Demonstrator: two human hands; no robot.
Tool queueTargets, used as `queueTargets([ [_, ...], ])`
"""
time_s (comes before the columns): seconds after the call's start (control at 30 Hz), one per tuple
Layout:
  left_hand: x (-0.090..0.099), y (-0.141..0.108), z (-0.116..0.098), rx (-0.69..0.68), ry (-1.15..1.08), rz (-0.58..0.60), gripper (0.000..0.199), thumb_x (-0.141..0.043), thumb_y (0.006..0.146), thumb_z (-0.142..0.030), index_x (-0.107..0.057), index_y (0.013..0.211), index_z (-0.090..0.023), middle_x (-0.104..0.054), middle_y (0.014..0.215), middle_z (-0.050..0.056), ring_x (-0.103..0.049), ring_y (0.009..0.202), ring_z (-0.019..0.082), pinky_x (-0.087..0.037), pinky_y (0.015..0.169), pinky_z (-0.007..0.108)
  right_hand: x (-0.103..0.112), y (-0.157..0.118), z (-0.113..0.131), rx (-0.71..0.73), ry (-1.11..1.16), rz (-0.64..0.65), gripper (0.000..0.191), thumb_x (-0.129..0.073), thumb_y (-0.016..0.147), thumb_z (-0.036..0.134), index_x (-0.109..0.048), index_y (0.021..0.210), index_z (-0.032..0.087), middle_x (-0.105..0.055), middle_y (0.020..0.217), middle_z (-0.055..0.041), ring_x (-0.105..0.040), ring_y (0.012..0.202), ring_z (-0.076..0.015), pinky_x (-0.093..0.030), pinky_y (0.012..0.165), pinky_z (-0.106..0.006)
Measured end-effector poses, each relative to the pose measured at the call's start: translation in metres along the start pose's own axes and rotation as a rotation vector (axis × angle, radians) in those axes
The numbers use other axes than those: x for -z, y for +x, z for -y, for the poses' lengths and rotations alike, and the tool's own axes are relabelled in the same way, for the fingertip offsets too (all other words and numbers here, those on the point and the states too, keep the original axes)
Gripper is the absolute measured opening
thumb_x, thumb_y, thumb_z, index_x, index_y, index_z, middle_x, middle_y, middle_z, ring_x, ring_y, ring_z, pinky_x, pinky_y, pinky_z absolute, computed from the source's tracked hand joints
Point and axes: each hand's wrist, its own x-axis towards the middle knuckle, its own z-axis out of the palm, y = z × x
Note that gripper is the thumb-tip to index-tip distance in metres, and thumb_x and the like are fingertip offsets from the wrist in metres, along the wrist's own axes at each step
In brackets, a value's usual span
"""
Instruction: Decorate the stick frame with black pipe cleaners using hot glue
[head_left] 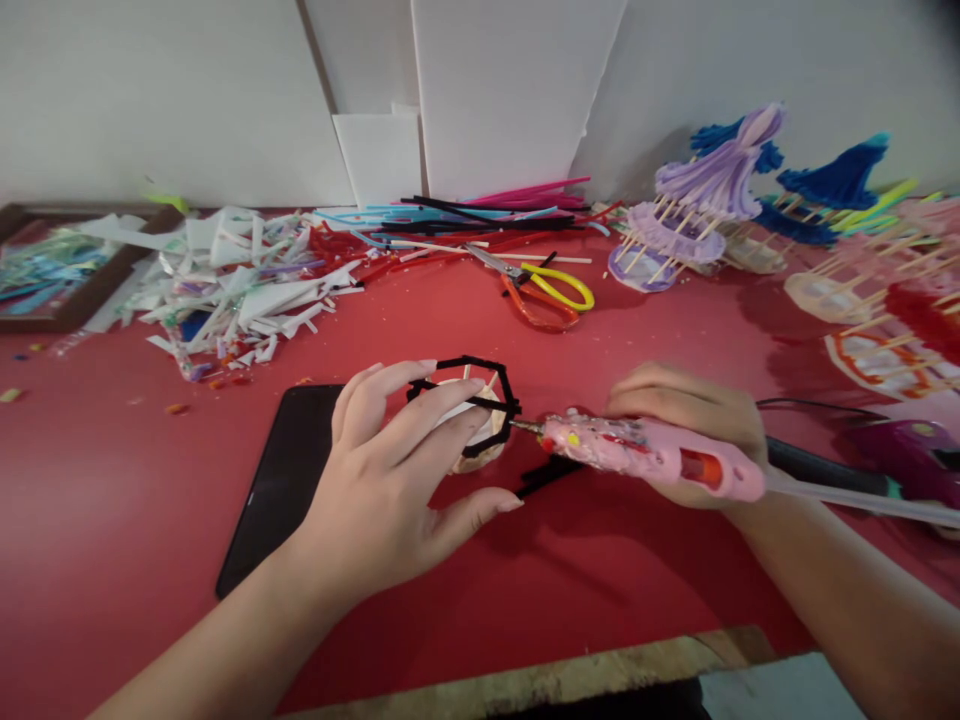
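Observation:
My right hand (682, 420) is wrapped round a pink glue gun (645, 452) with a clear glue stick at its rear. The gun points left, and its metal tip is at the right edge of a black fuzzy ring (507, 385). This ring sits on short sticks above a pale round base (480, 462). My left hand (397, 470) has its fingers spread over the ring and base from the left, fingertips at the frame, thumb apart below. Black strips (551, 473) lie on the table beneath the gun tip.
A black phone (281, 480) lies partly under my left hand. Scissors (540, 290) and coloured pipe cleaners (480, 215) lie behind. White scraps (247, 280) are heaped at the back left, near a brown tray (75, 310). Small stick-built models (675, 230) stand at the right.

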Motion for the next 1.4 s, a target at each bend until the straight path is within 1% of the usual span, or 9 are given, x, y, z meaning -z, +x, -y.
queueTargets([
  [0.1,0.0000,-0.0004,0.0005,-0.002,-0.001,-0.003,0.046,-0.072,0.076,-0.049,-0.064,0.111,-0.021,-0.070,0.119,0.011,-0.052,0.118,0.037,-0.039,0.100,0.056,-0.0007,-0.0002,-0.0001,0.001,-0.012,-0.016,0.016,-0.060,0.078,0.016,-0.059,0.093,0.022,-0.062,0.080,-0.0065,-0.063,0.069,-0.0193,-0.052,0.057,-0.033],
  [0.23,-0.0007,-0.0006,0.0008,-0.008,-0.003,-0.008,0.046,-0.071,0.077,-0.050,-0.063,0.113,-0.021,-0.070,0.119,0.011,-0.052,0.117,0.037,-0.040,0.100,0.056,-0.0011,-0.0015,-0.0008,-0.013,-0.003,-0.033,0.014,-0.060,0.077,0.018,-0.059,0.091,0.021,-0.060,0.080,-0.0064,-0.061,0.069,-0.0189,-0.051,0.056,-0.033],
  [0.4,-0.0006,0.0001,0.0004,-0.014,0.002,-0.004,0.047,-0.071,0.077,-0.049,-0.063,0.112,-0.017,-0.070,0.119,0.012,-0.052,0.117,0.037,-0.040,0.099,0.056,-0.0026,-0.0028,-0.0014,-0.020,0.011,-0.052,0.017,-0.062,0.075,0.016,-0.059,0.091,0.022,-0.059,0.080,-0.0057,-0.060,0.069,-0.0190,-0.050,0.057,-0.033],
  [0.6,-0.0005,0.0002,0.0004,-0.018,-0.001,-0.005,0.047,-0.071,0.077,-0.048,-0.063,0.112,-0.017,-0.070,0.119,0.012,-0.053,0.116,0.036,-0.041,0.099,0.054,-0.0062,-0.0040,-0.0008,-0.054,0.016,-0.089,0.018,-0.063,0.073,0.013,-0.058,0.088,0.024,-0.058,0.077,-0.0043,-0.057,0.067,-0.0199,-0.049,0.059,-0.036],
  [0.8,-0.0005,-0.0001,-0.0002,-0.011,0.004,0.008,0.046,-0.070,0.078,-0.049,-0.063,0.113,-0.019,-0.069,0.121,0.012,-0.052,0.117,0.036,-0.040,0.100,0.055,-0.0064,-0.0043,0.0003,-0.077,0.025,-0.083,0.020,-0.063,0.074,0.012,-0.057,0.088,0.025,-0.056,0.078,-0.0046,-0.056,0.067,-0.0203,-0.047,0.058,-0.037],
  [0.9,-0.0004,-0.0006,-0.0001,-0.014,0.000,0.005,0.045,-0.069,0.079,-0.048,-0.063,0.112,-0.018,-0.069,0.120,0.012,-0.052,0.117,0.037,-0.041,0.100,0.055,-0.0069,-0.0047,0.0003,-0.106,0.056,-0.095,0.017,-0.064,0.075,0.014,-0.057,0.086,0.025,-0.056,0.077,-0.0038,-0.056,0.067,-0.0200,-0.047,0.058,-0.036],
  [1.07,-0.0008,-0.0010,0.0009,-0.013,-0.002,0.003,0.046,-0.069,0.078,-0.049,-0.063,0.114,-0.021,-0.069,0.122,0.010,-0.052,0.117,0.037,-0.040,0.099,0.055,-0.0077,-0.0059,-0.0002,-0.103,0.069,-0.105,0.018,-0.064,0.074,0.012,-0.057,0.085,0.024,-0.055,0.078,-0.0039,-0.055,0.067,-0.0198,-0.045,0.057,-0.036],
  [1.3,0.0001,-0.0009,0.0002,-0.007,-0.008,0.006,0.044,-0.070,0.078,-0.048,-0.065,0.109,-0.018,-0.070,0.119,0.013,-0.053,0.116,0.037,-0.041,0.098,0.055,-0.0071,-0.0072,-0.0013,-0.112,0.068,-0.090,0.020,-0.065,0.072,0.011,-0.057,0.085,0.024,-0.055,0.078,-0.0036,-0.055,0.068,-0.0196,-0.046,0.058,-0.036],
  [1.4,0.0014,0.0002,-0.0002,-0.015,-0.015,-0.004,0.044,-0.068,0.079,-0.051,-0.064,0.109,-0.020,-0.070,0.119,0.012,-0.053,0.115,0.036,-0.041,0.098,0.054,-0.0072,-0.0063,-0.0012,-0.098,0.053,-0.102,0.019,-0.064,0.072,0.011,-0.056,0.083,0.024,-0.055,0.076,-0.0025,-0.055,0.067,-0.0190,-0.045,0.058,-0.035],
])
